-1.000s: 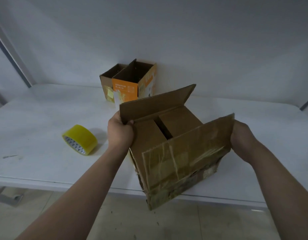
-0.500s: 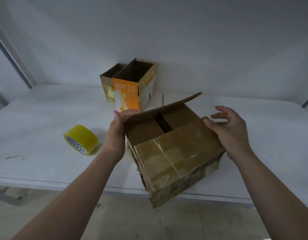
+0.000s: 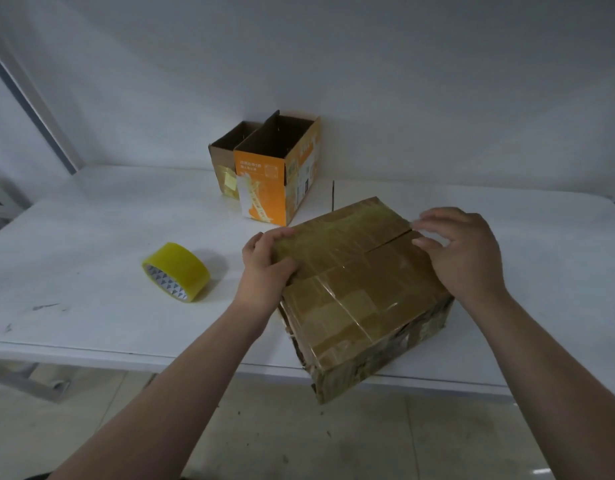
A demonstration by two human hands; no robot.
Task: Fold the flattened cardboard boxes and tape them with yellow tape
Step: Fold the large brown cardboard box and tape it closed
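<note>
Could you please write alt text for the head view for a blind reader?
A left hand and right hand hold shut the top flaps of a brown cardboard box overhanging a white table's edge. A yellow tape roll lies to its left; an open orange cardboard box stands behind.

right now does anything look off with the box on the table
Yes. The cardboard box sits askew, its near corner hanging past the front edge of the table, and its left side looks frayed under old tape. The left hand and right hand hold its top flaps down.
</note>
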